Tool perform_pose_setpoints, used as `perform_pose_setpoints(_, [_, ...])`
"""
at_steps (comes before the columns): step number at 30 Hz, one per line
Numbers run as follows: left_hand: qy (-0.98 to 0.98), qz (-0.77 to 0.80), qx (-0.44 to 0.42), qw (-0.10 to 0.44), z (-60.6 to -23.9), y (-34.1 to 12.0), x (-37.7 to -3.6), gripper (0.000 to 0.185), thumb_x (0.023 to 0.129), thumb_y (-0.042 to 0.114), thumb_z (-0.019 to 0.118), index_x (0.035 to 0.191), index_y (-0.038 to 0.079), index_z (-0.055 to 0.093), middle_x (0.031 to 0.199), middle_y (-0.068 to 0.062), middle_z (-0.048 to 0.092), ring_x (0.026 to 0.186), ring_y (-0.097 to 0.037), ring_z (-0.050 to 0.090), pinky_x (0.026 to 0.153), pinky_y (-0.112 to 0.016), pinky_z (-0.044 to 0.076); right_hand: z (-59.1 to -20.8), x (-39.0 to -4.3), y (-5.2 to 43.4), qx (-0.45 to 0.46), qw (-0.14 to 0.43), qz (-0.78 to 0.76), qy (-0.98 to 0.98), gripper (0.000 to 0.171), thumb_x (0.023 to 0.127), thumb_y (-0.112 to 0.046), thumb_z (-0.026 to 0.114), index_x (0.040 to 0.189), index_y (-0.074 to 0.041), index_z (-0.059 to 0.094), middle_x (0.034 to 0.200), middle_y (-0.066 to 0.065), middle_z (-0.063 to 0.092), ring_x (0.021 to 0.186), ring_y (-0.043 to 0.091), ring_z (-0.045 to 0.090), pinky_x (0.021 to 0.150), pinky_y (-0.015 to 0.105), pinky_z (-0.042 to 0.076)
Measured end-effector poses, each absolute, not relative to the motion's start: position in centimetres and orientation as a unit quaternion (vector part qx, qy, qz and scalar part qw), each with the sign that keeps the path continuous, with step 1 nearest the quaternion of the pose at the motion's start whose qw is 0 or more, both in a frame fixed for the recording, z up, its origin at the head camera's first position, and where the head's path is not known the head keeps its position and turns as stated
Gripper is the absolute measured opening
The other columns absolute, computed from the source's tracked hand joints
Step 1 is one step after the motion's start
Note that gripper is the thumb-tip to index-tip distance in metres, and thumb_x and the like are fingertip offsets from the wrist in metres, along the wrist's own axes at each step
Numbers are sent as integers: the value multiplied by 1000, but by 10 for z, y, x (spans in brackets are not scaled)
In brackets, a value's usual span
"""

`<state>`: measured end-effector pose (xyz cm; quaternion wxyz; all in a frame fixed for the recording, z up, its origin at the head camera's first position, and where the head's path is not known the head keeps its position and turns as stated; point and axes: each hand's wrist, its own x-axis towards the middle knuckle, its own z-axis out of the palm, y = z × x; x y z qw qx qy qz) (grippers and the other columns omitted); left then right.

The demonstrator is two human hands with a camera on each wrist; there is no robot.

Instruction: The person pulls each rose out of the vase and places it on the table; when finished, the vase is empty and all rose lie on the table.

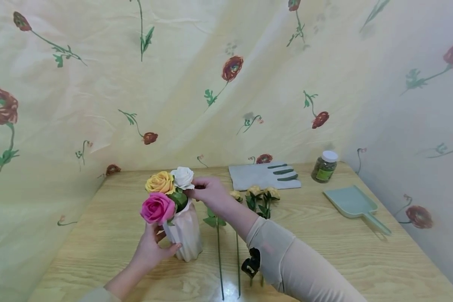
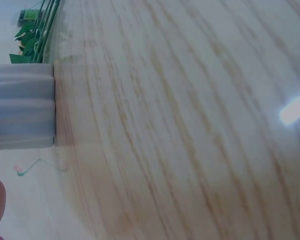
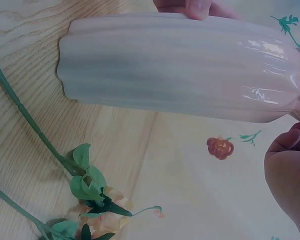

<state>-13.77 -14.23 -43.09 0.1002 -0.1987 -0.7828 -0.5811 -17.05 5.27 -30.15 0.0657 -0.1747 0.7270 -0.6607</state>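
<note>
Head view shows the ribbed white vase (image 1: 186,235) standing on the wooden table (image 1: 324,251), left hand (image 1: 151,249) wrapped around its lower body. Right hand (image 1: 209,193) pinches the white rose (image 1: 182,177) at the rim, next to the yellow rose (image 1: 160,183) and pink rose (image 1: 157,208). Loose yellow stems (image 1: 262,197) lie just behind.
</note>
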Motion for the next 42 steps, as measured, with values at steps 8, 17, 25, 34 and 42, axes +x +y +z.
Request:
perform_pose_setpoints(8, [-776, -587, -207, 100, -431, -142, -138, 84, 55, 0, 80, 121, 7, 28, 111, -7, 43, 93, -9, 48, 79, -26, 45, -297, -168, 51, -158, 60, -652, 739, 22, 78, -3, 59, 99, 1, 62, 85, 2, 59, 76, 9, 51, 68, 23, 44])
perform_pose_setpoints(17, [-788, -572, -197, 110, -430, -143, -135, 87, 52, -7, 79, 122, 5, 27, 109, -8, 44, 91, -8, 48, 77, -26, 46, -314, -180, 49, -169, 43, -670, 722, 20, 77, -12, 64, 96, -4, 65, 91, 4, 62, 84, 12, 54, 73, 26, 45])
perform_pose_setpoints(25, [-795, -556, -210, 120, -411, -137, -126, 81, 53, -13, 76, 117, -1, 28, 105, -12, 46, 88, -6, 48, 75, -32, 47, -309, -176, 47, -166, 19, -699, 695, 22, 77, -15, 64, 97, -4, 64, 96, 2, 62, 91, 13, 54, 77, 29, 45])
perform_pose_setpoints(34, [-797, -532, -241, 153, -412, -136, -124, 80, 51, -14, 75, 113, -4, 26, 98, -17, 48, 86, -9, 49, 72, -34, 49, -291, -174, 53, -164, -24, -727, 666, 26, 77, -7, 63, 102, 2, 62, 93, 7, 61, 83, 15, 55, 74, 29, 46])
perform_pose_setpoints(42, [-800, -526, -239, 160, -408, -133, -123, 81, 50, -14, 75, 115, -6, 26, 98, -18, 50, 86, -10, 50, 72, -35, 49, -278, -176, 63, -173, -28, -756, 630, 27, 80, -10, 62, 104, 1, 60, 97, 7, 59, 84, 19, 55, 78, 35, 45])
